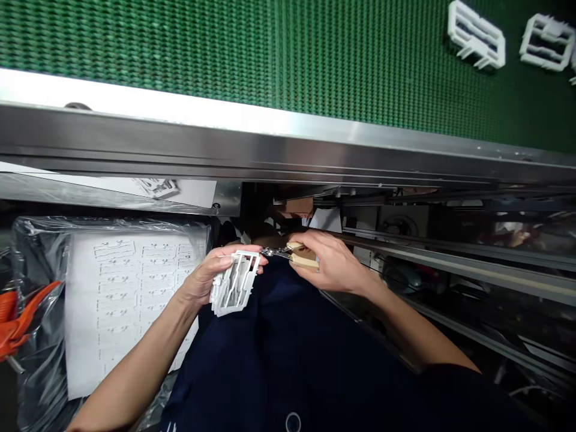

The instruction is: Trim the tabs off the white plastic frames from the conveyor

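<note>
My left hand point(204, 279) is closed around a small stack of white plastic frames point(236, 285), held tilted in front of my dark clothing. In my right hand point(335, 264) is a pair of cutting pliers point(303, 257) with cream-coloured handles. The metal jaws point left and meet the upper right corner of the frames, close to my left fingertips. Whether the jaws are closed on the plastic is too small to tell.
A green conveyor belt point(225, 54) with a metal edge point(270, 135) runs across ahead, carrying white plastic frames point(477, 36) at far right. At left, a printed sheet point(117, 300) lies on black plastic wrap point(40, 258), beside an orange-handled tool point(22, 327). Metal rails point(450, 264) stand at right.
</note>
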A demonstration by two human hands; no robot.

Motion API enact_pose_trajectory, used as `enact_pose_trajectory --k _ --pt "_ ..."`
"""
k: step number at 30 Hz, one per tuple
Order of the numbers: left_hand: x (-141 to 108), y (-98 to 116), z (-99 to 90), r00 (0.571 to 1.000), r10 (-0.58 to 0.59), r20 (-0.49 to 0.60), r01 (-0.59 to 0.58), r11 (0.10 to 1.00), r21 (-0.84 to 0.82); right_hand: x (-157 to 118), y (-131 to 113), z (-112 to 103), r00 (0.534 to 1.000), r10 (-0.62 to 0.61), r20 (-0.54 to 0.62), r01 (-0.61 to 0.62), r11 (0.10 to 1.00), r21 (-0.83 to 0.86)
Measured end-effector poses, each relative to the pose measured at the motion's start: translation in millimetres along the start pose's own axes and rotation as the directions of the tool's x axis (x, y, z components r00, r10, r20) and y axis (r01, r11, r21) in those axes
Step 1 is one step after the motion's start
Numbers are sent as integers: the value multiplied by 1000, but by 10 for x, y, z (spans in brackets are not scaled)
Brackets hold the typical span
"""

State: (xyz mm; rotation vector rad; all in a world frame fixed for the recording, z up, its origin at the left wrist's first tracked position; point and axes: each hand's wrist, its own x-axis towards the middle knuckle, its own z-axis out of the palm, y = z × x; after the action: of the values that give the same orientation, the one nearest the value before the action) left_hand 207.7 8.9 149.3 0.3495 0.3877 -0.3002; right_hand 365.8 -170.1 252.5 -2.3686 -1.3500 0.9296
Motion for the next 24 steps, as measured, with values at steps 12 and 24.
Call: enact_pose_trajectory --k 12,24 --pt "-41 -28 26 999 9 52 -6 999 -53 51 -22 59 998 -66 21 68 992 -108" --pt "-53 -55 -32 998 -30 57 32 998 -50 54 -7 68 991 -131 18 132 978 -162"
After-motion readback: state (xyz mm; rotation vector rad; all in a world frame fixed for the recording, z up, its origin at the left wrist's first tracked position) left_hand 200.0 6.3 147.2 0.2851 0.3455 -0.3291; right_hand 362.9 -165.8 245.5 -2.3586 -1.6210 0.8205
